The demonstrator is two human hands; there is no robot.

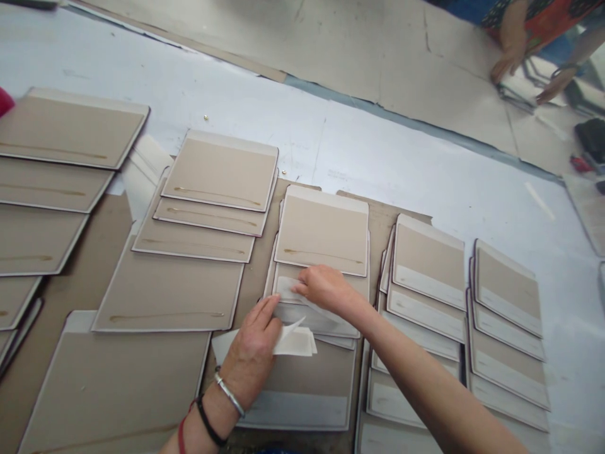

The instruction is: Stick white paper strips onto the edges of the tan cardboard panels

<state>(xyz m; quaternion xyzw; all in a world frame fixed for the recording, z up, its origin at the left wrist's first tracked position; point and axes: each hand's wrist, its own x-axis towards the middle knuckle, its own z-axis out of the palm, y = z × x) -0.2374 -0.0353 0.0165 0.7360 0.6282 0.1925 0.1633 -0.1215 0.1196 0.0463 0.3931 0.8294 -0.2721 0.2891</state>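
My left hand (253,343) lies on a small stack of white paper strips (295,340), its fingers flat and pointing up, one strip curling up beside the thumb. My right hand (324,287) presses a white strip (288,289) onto the lower edge of a grey-brown board panel (321,277), with the fingers bent down on it. Both hands work over the middle column of overlapping panels (324,233). The left wrist wears a metal bangle and dark bands.
Several overlapping grey-brown panels (212,202) with glue lines lie to the left, and panels with white strips (428,268) to the right. Brown cardboard (94,258) lies under them on a pale blue table (331,145). Another person's hands (508,60) are at the far right corner.
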